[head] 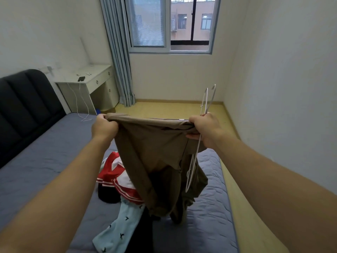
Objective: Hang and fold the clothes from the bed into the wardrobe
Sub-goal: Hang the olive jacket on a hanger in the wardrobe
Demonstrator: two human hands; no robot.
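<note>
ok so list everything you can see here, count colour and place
brown garment: 1, brown, held up over bed
hangers: at least 2, white, in right hand
striped garment: 1, red and white, on bed
patterned garment: 1, light blue, on bed
bed: 1, grey-blue cover, below
headboard: 1, black, far left
desk: 1, white, beside curtain
phone: 1, dark, on desk
curtain: 1, grey-blue, left of window
window: 1, white frame, back wall
hands: 2, left hand and right hand grip brown garment's top
</note>
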